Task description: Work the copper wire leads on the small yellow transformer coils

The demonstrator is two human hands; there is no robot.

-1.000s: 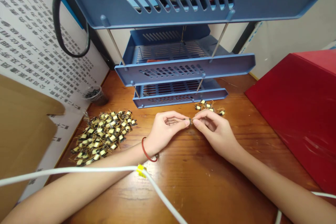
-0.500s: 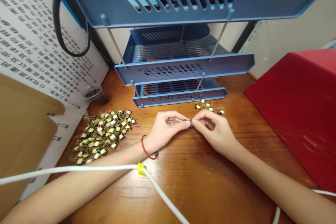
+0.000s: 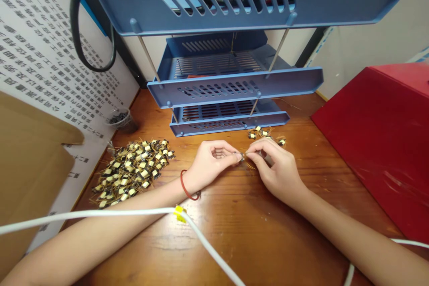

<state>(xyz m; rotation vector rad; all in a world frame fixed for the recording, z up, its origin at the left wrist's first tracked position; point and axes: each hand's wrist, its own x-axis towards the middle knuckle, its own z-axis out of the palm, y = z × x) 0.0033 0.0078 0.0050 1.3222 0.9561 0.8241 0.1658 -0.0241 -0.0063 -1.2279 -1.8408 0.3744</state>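
Note:
My left hand [image 3: 217, 156], with a red band at the wrist, pinches a small wire-wound transformer [image 3: 242, 157] between thumb and fingertips. Its dark body and tiny pins poke out past the fingers, which hide most of it. My right hand [image 3: 273, 163] faces it a short gap away, thumb and forefinger pressed together; whatever they grip is too small to make out. Thin copper-coloured wires [image 3: 250, 166] show just below those fingertips. Beyond my right hand lies a small group of like transformers [image 3: 264, 133]. A large heap of them [image 3: 144, 165], yellow-topped with black bases, spreads left of my left hand.
A blue tiered tray rack [image 3: 234, 87] stands behind the hands. At the back left is a clear cup [image 3: 122, 120] of dark bits. A red box-like object [image 3: 368, 134] flanks the right, cardboard [image 3: 33, 152] the left. A white cable [image 3: 134, 212] crosses in front.
My right hand has drawn slightly right, so its fingertips are apart from the transformer in my left hand. Loose wires now show below the fingertips.

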